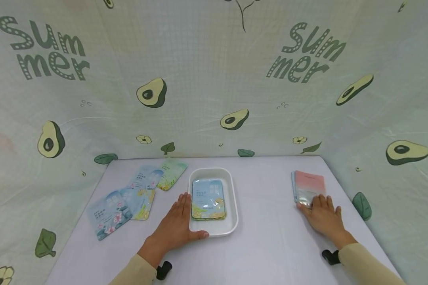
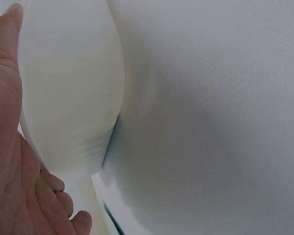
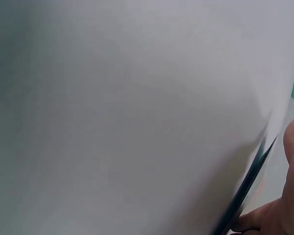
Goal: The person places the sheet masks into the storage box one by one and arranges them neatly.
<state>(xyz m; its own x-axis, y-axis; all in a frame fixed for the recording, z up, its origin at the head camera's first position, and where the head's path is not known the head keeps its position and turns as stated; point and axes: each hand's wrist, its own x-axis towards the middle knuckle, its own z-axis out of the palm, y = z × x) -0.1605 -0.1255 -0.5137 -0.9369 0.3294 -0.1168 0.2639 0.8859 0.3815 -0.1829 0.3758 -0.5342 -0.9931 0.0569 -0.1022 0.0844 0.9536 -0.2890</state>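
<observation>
My left hand (image 1: 176, 225) lies along the left side of a white tray (image 1: 232, 198), its fingers straight against the rim and its thumb at the near left corner. The left wrist view shows that thumb (image 2: 5, 44) beside the tray's outer wall (image 2: 71, 88). Inside the tray is a small stack of flat sachets with a blue and yellow floral one (image 1: 207, 198) on top. Over to the right, my right hand (image 1: 324, 217) rests on the near end of a pink and silver sachet (image 1: 310, 182), fingers extended. Blue edges of other sachets show under it.
Left of the tray, several flat sachets lie loosely overlapped: a dark-flowered blue one (image 1: 110, 213), a blue and yellow one (image 1: 139, 200), a pale blue one (image 1: 147, 177) and a green one (image 1: 171, 174). A printed cloth (image 1: 199, 71) hangs behind the white table (image 1: 264, 237).
</observation>
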